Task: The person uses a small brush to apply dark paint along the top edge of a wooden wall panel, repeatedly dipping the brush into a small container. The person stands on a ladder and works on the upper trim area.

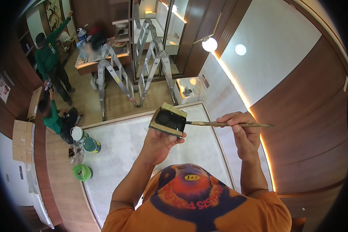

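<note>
My left hand [159,146] holds a small open container [165,129] from below, its fingers and thumb around the near side. Tan flaps fold out along two of its sides, and the inside is coated with something dark and glossy, like paint. In my right hand [243,133] is a thin paintbrush [208,124], pinched between thumb and fingers along its handle. The brush lies almost level. Its tip meets the container's right edge, at the dark contents.
A white platform [120,154] with a wooden border lies below. Folding ladders [116,75] stand beyond it, before a mirror. Left are a green bucket [82,172], paint pails [92,144], a cardboard box [23,141], a seated person [56,121] and a standing person [50,58] reaching up.
</note>
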A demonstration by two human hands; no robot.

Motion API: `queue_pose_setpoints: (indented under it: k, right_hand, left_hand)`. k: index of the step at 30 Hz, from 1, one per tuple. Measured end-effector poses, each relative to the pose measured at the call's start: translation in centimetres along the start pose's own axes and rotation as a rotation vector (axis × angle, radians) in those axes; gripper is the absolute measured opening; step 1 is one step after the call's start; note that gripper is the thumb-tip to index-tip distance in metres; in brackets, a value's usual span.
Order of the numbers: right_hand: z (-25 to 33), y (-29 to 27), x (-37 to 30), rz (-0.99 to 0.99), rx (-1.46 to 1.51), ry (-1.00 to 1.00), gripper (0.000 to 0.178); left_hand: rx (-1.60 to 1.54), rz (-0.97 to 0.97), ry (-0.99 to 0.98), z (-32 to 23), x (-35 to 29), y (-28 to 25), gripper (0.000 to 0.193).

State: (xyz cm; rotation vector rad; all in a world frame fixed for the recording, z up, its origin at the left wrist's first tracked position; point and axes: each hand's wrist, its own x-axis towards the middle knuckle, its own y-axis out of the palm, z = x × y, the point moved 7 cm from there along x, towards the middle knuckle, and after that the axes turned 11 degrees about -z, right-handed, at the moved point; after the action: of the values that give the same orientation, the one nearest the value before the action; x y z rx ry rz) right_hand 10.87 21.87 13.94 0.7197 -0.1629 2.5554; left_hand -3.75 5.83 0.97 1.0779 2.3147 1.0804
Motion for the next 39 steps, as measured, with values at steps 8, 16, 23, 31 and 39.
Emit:
queue_pose_setpoints:
  k: [8, 16, 23, 31, 39]
  right_hand:
    - [-1.5, 3.0, 3.0, 0.035, 0.056, 0.075, 0.011]
    - [-4.8, 2.6, 6.4, 0.055, 0.024, 0.113, 0.014]
    - [-11.8, 0.4, 11.9, -0.072, 0.268, 0.270, 0.018]
    - [-23.1, -9.2, 20.9, -0.370, 0.493, 0.358, 0.018]
    - [-31.2, -17.5, 30.7, -0.516, 0.778, 0.395, 0.020]
  left_hand:
    - [-0.065, -0.083, 0.045, -3.0, 0.6, -2.7, 0.057]
    - [-0.060, -0.105, 0.114, -4.6, 3.7, -2.8, 0.089]
    - [0.038, -0.181, 0.141, -5.1, 10.1, -3.4, 0.091]
    - [0.040, -0.125, 0.201, -6.2, 23.5, -3.2, 0.098]
    - [0.070, -0.330, 0.350, -9.2, 34.9, -5.4, 0.096]
